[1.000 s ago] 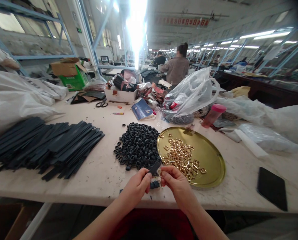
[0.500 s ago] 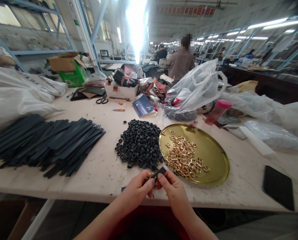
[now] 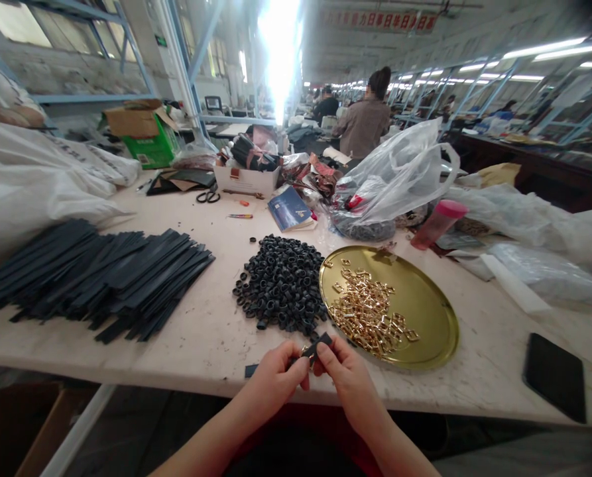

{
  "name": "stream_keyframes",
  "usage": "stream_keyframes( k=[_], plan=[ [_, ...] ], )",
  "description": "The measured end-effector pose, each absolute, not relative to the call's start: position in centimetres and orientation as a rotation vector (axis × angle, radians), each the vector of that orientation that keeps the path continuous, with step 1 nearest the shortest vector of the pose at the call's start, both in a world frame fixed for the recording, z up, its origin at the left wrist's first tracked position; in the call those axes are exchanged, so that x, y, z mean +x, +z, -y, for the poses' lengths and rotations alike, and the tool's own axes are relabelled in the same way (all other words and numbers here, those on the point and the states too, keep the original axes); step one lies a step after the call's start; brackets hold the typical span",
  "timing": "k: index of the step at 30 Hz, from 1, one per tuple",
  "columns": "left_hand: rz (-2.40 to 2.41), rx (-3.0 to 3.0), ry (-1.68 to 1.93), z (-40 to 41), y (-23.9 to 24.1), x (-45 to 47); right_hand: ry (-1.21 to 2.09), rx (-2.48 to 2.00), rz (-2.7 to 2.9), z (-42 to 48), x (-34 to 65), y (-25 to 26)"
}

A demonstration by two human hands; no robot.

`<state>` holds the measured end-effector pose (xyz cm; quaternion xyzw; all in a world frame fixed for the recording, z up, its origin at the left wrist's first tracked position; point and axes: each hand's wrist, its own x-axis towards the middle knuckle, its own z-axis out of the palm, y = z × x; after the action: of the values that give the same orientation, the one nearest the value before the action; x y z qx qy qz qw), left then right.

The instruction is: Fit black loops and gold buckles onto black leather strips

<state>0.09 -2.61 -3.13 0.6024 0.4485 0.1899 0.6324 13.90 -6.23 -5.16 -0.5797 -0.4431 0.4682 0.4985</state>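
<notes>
A short black strap [image 3: 321,344] with a small gold buckle [image 3: 305,351] on or against it is held between my two hands near the table's front edge. My left hand [image 3: 280,372] is closed around the strap's left part, where the buckle shows at the fingertips. Thumb and fingers of my right hand [image 3: 344,372] pinch the strap's other end. My fingers partly hide how strap and buckle join. Just beyond lies a heap of small black loops [image 3: 286,285]. To its right a round gold tray [image 3: 429,318] carries a pile of gold buckles [image 3: 368,308].
Long black strips [image 3: 121,278] lie stacked at left. A dark strap end [image 3: 250,370] shows beside my left wrist. A black phone [image 3: 554,376] rests at right. Further back are scissors [image 3: 208,194], a blue booklet [image 3: 290,209], a plastic bag [image 3: 392,179] and a pink-lidded bottle [image 3: 439,224].
The view has shifted slightly, so the table's contents sit a little differently in the picture. Both hands keep hold of the strap, with only slight finger movement.
</notes>
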Motion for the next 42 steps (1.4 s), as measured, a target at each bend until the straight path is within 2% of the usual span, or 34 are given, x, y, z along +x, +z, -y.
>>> stream_keyframes(
  k=[2,6,12,14,18,23,25,29,31,39,42],
  plan=[
    [-1.013,1.378,0.421,2.7,-3.0,0.1,1.164,-1.380,1.058,6.1,13.9,-5.3],
    [-1.015,1.330,0.416,2.7,-2.7,0.4,1.005,-1.443,1.122,6.3,13.7,-5.3],
    [-1.101,1.376,0.444,3.2,-2.7,0.4,0.608,-1.449,1.438,7.1,14.1,-4.9],
    [-1.114,1.473,0.438,3.4,-2.6,0.1,0.667,-1.463,1.418,7.1,14.4,-5.0],
    [-1.095,1.596,0.387,3.2,-2.8,-0.2,1.064,-1.450,1.226,7.0,14.4,-5.4],
    [-1.079,1.495,0.416,2.3,-3.5,0.1,1.233,-1.280,1.299,5.8,15.5,-5.6],
    [-1.035,1.543,0.417,2.0,-3.5,0.1,1.122,-1.361,1.433,4.3,16.6,-5.5],
    [-1.116,1.668,0.459,1.3,-4.0,0.2,0.428,-1.807,1.793,0.3,18.5,-5.8],
    [-1.138,1.617,0.465,0.8,-4.5,0.3,0.269,-1.921,1.930,-1.4,18.7,-6.3],
    [-1.165,1.564,0.494,-0.1,-4.7,0.4,0.261,-1.900,1.973,-1.9,18.1,-6.5],
    [-1.212,1.670,0.558,-0.4,-3.6,0.7,0.456,-1.770,1.899,-0.5,17.9,-5.4]
  ],
)
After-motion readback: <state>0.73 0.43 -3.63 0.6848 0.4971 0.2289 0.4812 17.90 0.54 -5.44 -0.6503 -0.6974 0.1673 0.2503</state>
